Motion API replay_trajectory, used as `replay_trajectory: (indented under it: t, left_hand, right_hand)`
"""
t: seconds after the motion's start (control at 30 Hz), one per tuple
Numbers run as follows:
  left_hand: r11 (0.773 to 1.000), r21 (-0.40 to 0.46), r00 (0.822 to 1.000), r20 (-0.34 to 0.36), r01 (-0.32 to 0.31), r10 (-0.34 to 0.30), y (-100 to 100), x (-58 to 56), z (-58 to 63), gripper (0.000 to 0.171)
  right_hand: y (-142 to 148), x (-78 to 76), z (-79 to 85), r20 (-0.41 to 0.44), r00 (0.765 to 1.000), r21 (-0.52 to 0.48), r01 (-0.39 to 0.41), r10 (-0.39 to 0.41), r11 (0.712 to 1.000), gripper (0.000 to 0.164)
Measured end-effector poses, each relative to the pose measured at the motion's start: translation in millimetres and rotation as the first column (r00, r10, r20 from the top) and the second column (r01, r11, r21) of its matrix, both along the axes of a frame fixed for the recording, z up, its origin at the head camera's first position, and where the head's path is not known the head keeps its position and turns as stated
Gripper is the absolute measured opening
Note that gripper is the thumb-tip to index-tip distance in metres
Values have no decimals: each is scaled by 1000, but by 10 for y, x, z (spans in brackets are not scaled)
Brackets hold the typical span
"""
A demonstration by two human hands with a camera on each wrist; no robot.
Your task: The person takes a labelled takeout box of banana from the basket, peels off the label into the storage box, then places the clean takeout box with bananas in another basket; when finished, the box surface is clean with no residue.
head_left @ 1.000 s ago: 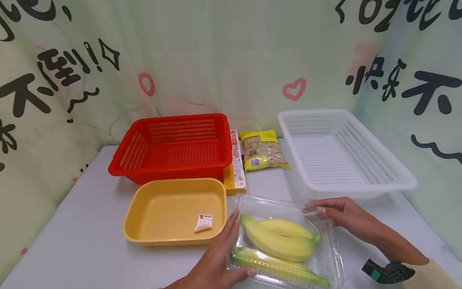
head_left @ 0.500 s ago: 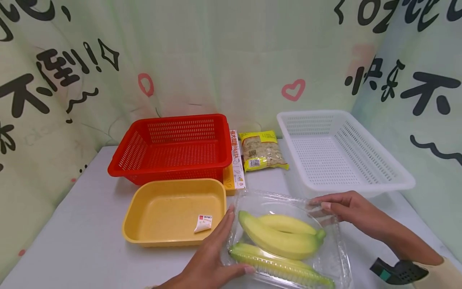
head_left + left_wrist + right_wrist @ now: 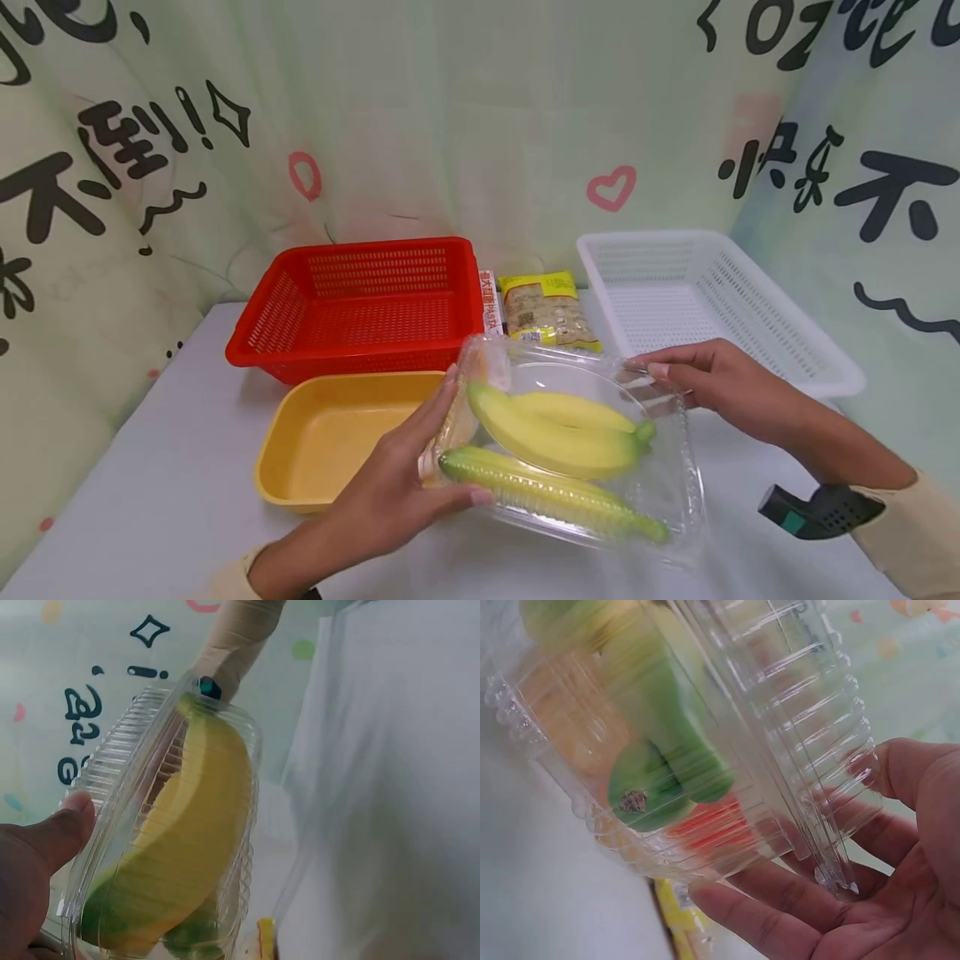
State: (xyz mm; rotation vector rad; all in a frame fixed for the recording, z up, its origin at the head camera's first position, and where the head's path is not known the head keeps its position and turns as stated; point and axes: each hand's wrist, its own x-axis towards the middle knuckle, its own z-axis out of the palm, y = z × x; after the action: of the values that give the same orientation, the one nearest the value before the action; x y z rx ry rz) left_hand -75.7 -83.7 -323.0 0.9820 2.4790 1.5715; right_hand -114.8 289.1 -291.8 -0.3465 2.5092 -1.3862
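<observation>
A clear plastic clamshell box (image 3: 663,492) is held tilted above the white table. Inside it lie yellow bananas with green tips (image 3: 555,429) and, nearer me, a long yellow-green piece (image 3: 555,492), blurred by the ribbed wall. My left hand (image 3: 397,475) grips the box's left side, its thumb on the front. The left wrist view has the left thumb pressing the box rim (image 3: 79,817). At the far right corner my right hand (image 3: 712,383) holds the edge between thumb and fingers. In the right wrist view, that hand's fingers (image 3: 772,907) curve under the box.
Left of the box stand a red basket (image 3: 360,367) and a yellow tray (image 3: 300,492), partly hidden by my left hand. Behind are a pasta box (image 3: 490,308) and a yellow-ended bag (image 3: 551,308). A white basket (image 3: 817,375) stands back right. A printed curtain (image 3: 450,125) surrounds the table.
Both hands have raised the clamshell box and shifted it a little away and left. It now covers part of the yellow tray, pasta box and bag. The small packet in the tray is hidden.
</observation>
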Motion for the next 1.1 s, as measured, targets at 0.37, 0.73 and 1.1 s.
replay_trajectory:
  t: [0.37, 0.73, 1.1]
  left_hand:
    - [999, -30, 998, -58, -23, 21, -257, -418, 188, 103]
    - [994, -72, 988, -138, -78, 68, -510, -859, 329, 100]
    - [966, -87, 955, -193, -244, 224, -696, -1129, 322, 95]
  right_hand:
    - [-306, -468, 259, -32, 999, -58, -1, -1, 998, 40]
    - [-596, -977, 408, -77, 997, -95, 20, -27, 995, 40]
    - [-1094, -1377, 341, 35, 958, -439, 270, -284, 857, 61]
